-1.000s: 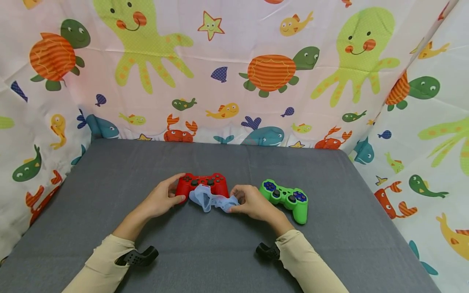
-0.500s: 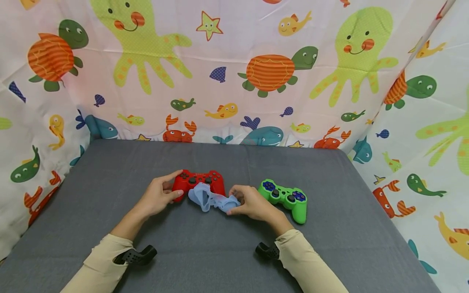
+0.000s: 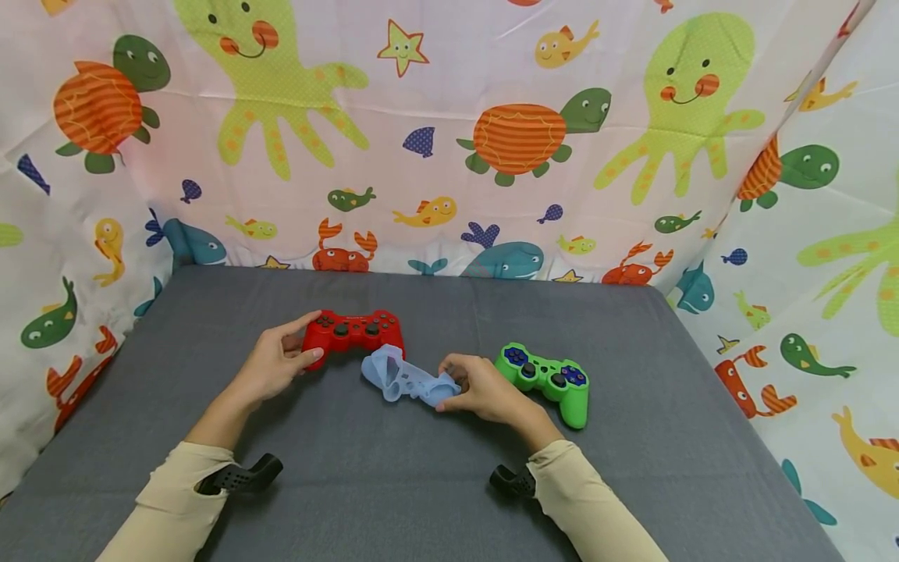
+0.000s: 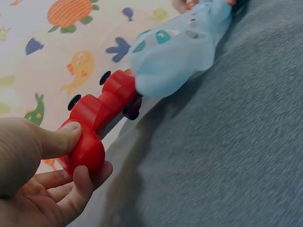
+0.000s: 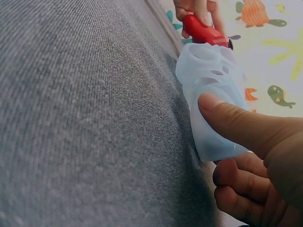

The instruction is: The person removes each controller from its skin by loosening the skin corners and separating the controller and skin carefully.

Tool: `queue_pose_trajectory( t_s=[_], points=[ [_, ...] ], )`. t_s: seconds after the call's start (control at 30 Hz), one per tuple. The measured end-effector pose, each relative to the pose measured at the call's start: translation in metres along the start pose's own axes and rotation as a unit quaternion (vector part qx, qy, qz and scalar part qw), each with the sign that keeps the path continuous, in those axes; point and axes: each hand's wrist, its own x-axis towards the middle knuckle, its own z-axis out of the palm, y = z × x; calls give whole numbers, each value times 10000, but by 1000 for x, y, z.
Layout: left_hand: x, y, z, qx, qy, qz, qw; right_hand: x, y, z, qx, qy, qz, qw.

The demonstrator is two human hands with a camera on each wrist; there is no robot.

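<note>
A red game controller [image 3: 354, 332] is gripped at its left handle by my left hand [image 3: 270, 361], thumb on the near side and fingers round the back. In the left wrist view the thumb presses the rounded handle of the red controller [image 4: 87, 150]. My right hand [image 3: 481, 388] pinches the right end of a pale blue, translucent silicone controller cover [image 3: 403, 378]. Cut-out holes show in the cover [image 5: 213, 90] in the right wrist view. The cover's left end lies close to the red controller's right handle, and the controller looks uncovered.
A green game controller [image 3: 548, 378] with blue buttons lies just right of my right hand. The grey cloth-covered table [image 3: 393, 484] meets a curtain [image 3: 435, 172] printed with sea animals at the back and sides. Each wrist wears a black camera mount [image 3: 242, 474].
My left hand has moved left and slightly away with the red controller, drawing it out from behind the cover. The right hand and cover stay nearly in place, the cover now more stretched out.
</note>
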Motion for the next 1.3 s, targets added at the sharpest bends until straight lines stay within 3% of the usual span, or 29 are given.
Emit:
queue_pose_trajectory(
  t_s=[0.43,0.6,0.97,1.13,1.3],
  points=[
    [-1,-10,-23,121,123,-28,9998,0,2,0,28,-37,-105,9999],
    [-1,-13,-24,192,109,-36,9997,0,2,-1,2,-45,-95,9999],
    [-1,-16,-23,947,438,5,9945,0,1,-1,-18,-77,-94,9999],
    [-1,-17,-22,1018,702,-162,9922,0,1,-1,2,-75,-116,9999],
    [1,-19,-22,1103,700,-422,9905,-1,1,-1,-17,-43,-123,9999]
  ],
)
